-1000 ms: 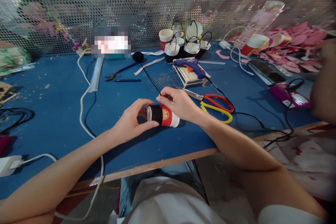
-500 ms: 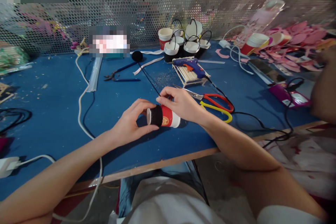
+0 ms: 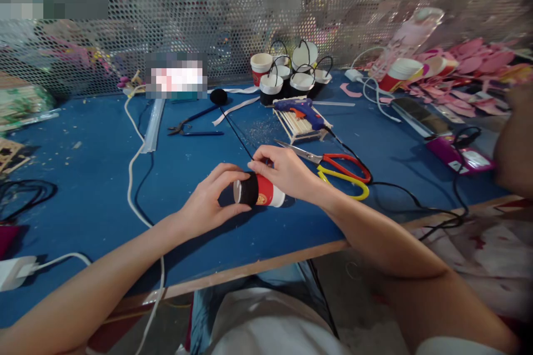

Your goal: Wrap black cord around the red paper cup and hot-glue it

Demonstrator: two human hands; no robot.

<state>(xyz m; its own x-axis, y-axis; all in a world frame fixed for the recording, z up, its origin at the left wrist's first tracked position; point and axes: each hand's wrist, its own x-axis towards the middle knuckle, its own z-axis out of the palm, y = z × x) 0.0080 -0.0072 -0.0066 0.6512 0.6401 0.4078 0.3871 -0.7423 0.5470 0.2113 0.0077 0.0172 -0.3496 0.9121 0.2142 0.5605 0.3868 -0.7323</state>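
A red and white paper cup (image 3: 266,193) lies on its side over the blue table, its base end wound with black yarn (image 3: 249,189). My left hand (image 3: 219,191) grips the wrapped end between thumb and fingers. Pinched in the fingertips of my right hand (image 3: 277,169) is the yarn strand, held at the cup's upper side. From there the strand runs taut up and left to a black yarn ball (image 3: 219,97). My right fingers partly cover the cup's upper side. Scissors (image 3: 325,163) with red and yellow handles lie just right of my right hand.
A blue glue gun (image 3: 302,110) rests on a small wooden rack (image 3: 291,126). Several cups with black handles (image 3: 302,80) stand behind it. Pliers (image 3: 195,122) and a white cable (image 3: 132,172) lie left. Another person's arm (image 3: 514,144) is at the right edge.
The cup has turned slightly in my hands, so its gold print sits lower. Both hands keep their hold, and the view has shifted a little.
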